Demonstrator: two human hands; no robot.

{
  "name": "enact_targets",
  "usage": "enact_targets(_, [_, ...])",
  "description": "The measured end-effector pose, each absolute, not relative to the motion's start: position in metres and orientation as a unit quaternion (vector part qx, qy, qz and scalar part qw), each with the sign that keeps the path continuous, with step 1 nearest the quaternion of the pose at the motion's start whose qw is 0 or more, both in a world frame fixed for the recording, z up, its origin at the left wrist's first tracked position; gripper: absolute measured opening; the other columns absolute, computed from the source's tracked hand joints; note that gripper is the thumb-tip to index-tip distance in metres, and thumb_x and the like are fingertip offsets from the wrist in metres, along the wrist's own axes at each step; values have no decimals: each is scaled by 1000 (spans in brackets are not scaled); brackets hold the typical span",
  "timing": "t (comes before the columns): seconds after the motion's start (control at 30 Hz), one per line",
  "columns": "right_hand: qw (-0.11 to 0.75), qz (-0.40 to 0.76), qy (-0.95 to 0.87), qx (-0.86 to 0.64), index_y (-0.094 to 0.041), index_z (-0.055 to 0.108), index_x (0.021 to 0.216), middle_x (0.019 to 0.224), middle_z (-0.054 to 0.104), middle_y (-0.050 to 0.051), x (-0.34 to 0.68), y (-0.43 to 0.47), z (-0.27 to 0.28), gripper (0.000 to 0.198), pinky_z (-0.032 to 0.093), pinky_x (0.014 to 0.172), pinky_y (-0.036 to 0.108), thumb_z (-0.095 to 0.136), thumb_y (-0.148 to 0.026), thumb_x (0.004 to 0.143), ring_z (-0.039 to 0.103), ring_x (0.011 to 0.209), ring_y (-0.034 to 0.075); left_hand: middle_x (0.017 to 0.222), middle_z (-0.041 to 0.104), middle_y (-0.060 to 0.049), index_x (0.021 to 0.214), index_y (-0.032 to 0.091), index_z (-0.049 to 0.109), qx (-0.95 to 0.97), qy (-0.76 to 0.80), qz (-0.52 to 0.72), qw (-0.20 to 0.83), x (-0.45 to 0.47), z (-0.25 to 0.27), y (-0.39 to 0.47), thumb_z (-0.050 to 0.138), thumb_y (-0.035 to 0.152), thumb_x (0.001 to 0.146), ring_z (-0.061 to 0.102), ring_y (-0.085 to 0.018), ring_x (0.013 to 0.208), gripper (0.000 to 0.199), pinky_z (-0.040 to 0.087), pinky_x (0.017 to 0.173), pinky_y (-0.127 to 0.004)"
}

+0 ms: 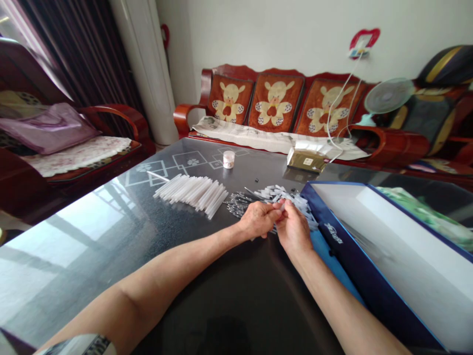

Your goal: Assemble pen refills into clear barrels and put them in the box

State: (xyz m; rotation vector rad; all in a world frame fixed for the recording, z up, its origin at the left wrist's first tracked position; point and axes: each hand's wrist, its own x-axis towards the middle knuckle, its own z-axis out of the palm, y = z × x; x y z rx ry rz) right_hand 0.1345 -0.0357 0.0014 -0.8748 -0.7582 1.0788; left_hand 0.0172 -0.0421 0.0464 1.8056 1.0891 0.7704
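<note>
My left hand (259, 218) and my right hand (293, 227) meet over the dark table, both closed with fingertips touching. A small translucent whitish piece (283, 207) shows between the right thumb and fingers. What the left fingers grip is hidden behind the hand. Just beyond the hands lies a heap of thin dark and silvery pieces with metal tips (238, 201). Against it, on the right, are many short translucent white pieces (275, 191). Farther left, a row of slim white plastic tubes (192, 192) is laid side by side.
To the right stands a long blue box (342, 241) with a white inside, beside a green-and-white packet (424, 212). A small round tub (228, 159) and a tissue pack (306, 159) sit farther back on the glossy table (140, 236). Beyond is a wooden sofa (185, 116).
</note>
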Motion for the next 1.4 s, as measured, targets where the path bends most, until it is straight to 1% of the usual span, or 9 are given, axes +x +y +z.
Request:
enact_targets(0.13, [695, 507, -334, -385, -21, 56, 80, 65, 65, 0, 153, -27, 3, 27, 57, 58, 33, 63, -47, 79, 66, 62, 17, 47, 49, 5, 67, 15, 58, 625, 415, 284, 597, 18, 46, -41, 47, 32, 90, 41, -5, 31, 30, 30, 35, -18])
enact_targets(0.23, [728, 442, -339, -400, -23, 52, 79, 64, 62, -2, 168, -22, 9, 30, 58, 69, 36, 59, -51, 81, 68, 67, 17, 49, 50, 6, 74, 16, 60, 630, 416, 259, 602, 17, 46, -40, 45, 35, 90, 42, -6, 32, 29, 32, 36, -18])
enact_targets(0.33, [736, 305, -399, -454, -22, 55, 93, 71, 66, 0, 170, -28, 12, 32, 57, 75, 39, 52, -53, 86, 69, 71, 18, 52, 53, 5, 70, 16, 60, 725, 420, 295, 459, 11, 47, -36, 44, 37, 92, 48, -7, 39, 34, 38, 46, -19])
enact_targets(0.53, [567, -3, -642, -516, -21, 61, 99, 88, 72, 8, 163, -41, 1, 31, 50, 85, 37, 41, -43, 94, 67, 89, 22, 71, 65, -4, 76, 19, 66, 814, 487, 300, 100, -14, 62, -18, 42, 31, 94, 60, -14, 69, 33, 43, 66, -23])
enact_targets(0.7, [551, -31, -648, -525, -21, 61, 100, 85, 73, 7, 166, -35, -4, 29, 51, 81, 34, 40, -41, 94, 69, 85, 22, 98, 69, -11, 94, 19, 71, 745, 622, 239, -40, -72, 84, 23, 42, 31, 92, 64, -22, 89, 32, 47, 77, -30])
enact_targets(0.83, [551, -37, -651, -521, -21, 62, 99, 81, 73, 6, 167, -32, -6, 28, 52, 78, 34, 41, -40, 94, 70, 82, 22, 109, 70, -7, 108, 25, 70, 645, 747, 161, -27, -141, 90, 55, 49, 27, 86, 62, -24, 104, 31, 47, 84, -29])
enact_targets(1.03, [550, -31, -656, -515, -21, 62, 98, 79, 74, 6, 167, -29, -8, 28, 51, 76, 33, 42, -40, 94, 70, 80, 22, 101, 71, -11, 97, 20, 74, 568, 815, 115, -3, -205, 69, 66, 56, 26, 81, 63, -27, 101, 25, 48, 78, -29])
enact_targets(1.2, [543, -30, -659, -519, -21, 62, 99, 79, 74, 5, 168, -30, -8, 29, 51, 76, 34, 42, -41, 94, 70, 81, 23, 106, 69, -13, 95, 17, 72, 548, 829, 112, 2, -214, 57, 63, 56, 28, 81, 63, -28, 101, 24, 47, 78, -30])
enact_targets(1.4, [547, -30, -662, -512, -21, 63, 98, 78, 74, 5, 168, -29, -9, 27, 52, 74, 34, 43, -39, 93, 70, 80, 23, 94, 71, -13, 89, 15, 71, 547, 829, 117, 2, -218, 62, 60, 59, 28, 78, 63, -26, 97, 21, 47, 78, -29])
